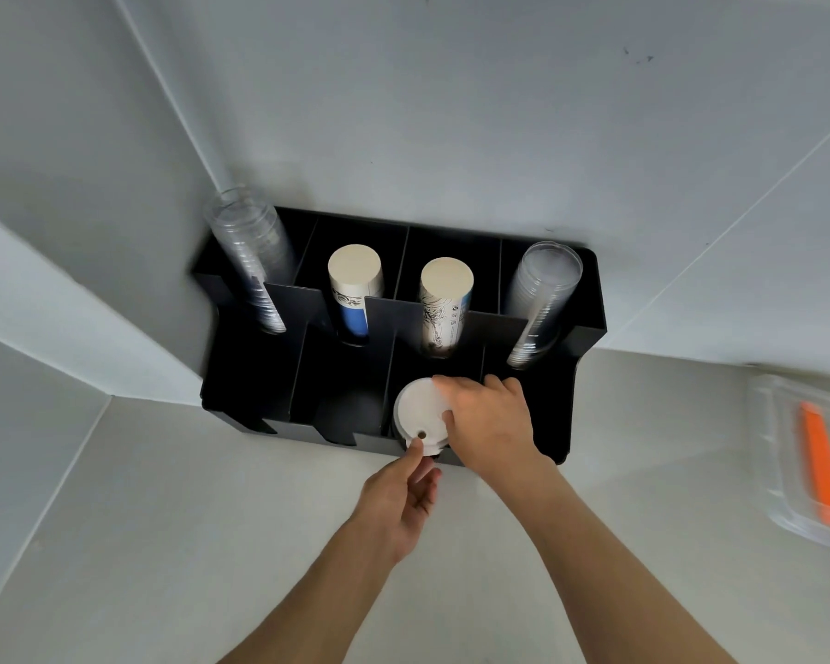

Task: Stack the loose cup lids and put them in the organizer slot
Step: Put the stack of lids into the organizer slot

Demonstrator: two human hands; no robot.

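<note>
A stack of white cup lids (pixel 419 410) sits in the third front slot of the black organizer (pixel 255 376), its top lid facing up with a small round hole near the front. My right hand (pixel 492 421) grips the stack from the right, fingers over its back edge and thumb on top. My left hand (pixel 403 496) reaches up from the front, its thumb tip touching the lids' front rim by the hole, the other fingers curled loosely below.
The organizer's back slots hold two stacks of clear plastic cups (pixel 252 270) (pixel 540 299) and two stacks of paper cups (pixel 353 287) (pixel 444 304). A clear plastic box (pixel 782 486) with an orange item (pixel 820 467) lies on the white counter at the right. Walls close in behind and left.
</note>
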